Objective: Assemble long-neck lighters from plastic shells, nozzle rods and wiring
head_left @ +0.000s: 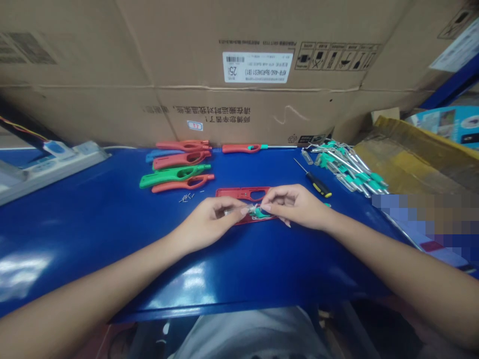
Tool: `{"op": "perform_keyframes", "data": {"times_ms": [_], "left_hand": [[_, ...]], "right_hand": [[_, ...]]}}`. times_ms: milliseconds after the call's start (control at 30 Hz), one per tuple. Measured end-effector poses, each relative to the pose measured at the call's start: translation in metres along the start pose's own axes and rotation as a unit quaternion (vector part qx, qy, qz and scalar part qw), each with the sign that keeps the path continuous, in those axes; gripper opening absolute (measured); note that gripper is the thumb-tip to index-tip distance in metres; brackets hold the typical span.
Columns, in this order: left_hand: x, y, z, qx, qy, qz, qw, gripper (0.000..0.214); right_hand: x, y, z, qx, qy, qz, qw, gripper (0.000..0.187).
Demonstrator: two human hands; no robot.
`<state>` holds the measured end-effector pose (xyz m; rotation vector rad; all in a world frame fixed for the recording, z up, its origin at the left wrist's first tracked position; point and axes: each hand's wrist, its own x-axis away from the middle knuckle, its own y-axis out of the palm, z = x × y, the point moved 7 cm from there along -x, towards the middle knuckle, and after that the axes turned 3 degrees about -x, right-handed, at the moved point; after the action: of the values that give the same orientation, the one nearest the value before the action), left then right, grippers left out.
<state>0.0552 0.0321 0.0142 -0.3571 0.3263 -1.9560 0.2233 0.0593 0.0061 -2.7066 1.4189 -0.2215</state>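
Observation:
Near the middle of the blue table, my left hand [213,222] pinches a clear plastic lighter fuel tank [229,212] between thumb and fingers. A green lighter trigger part [258,213] adjoins the tank, over a red lighter casing half [243,222] that lies under my hands. My right hand [301,207] is closed at the other end of the green part, with its thumb and forefinger together; the exact grip is partly hidden. Just behind my hands rests another red casing half [239,192], hollow side up.
Red, green and blue lighter casings [172,174] lie at the back left, with small screws [186,198] before them. An assembled red lighter [241,148] lies farther back. Right are a screwdriver [318,184], a pile of metal-tubed lighter inserts [352,167] and a cardboard box [404,164].

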Motion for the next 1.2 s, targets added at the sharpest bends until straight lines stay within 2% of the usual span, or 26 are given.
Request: {"op": "perform_keyframes", "data": {"times_ms": [633,933,1200], "left_hand": [[-0.0015,0.0056,-0.0067,0.040,0.010,-0.035,0.999,0.035],[-0.0021,0.0057,-0.0061,0.045,0.010,-0.033,0.998,0.034],[-0.0024,0.0058,-0.0061,0.047,0.023,-0.036,0.998,0.034]], "right_hand": [[0.0024,0.0026,-0.0032,0.013,0.004,0.013,1.000,0.040],[0.0019,0.0019,-0.0004,0.014,0.009,0.019,1.000,0.035],[0.0028,0.0025,0.0018,0.014,0.018,0.026,0.999,0.037]]}}
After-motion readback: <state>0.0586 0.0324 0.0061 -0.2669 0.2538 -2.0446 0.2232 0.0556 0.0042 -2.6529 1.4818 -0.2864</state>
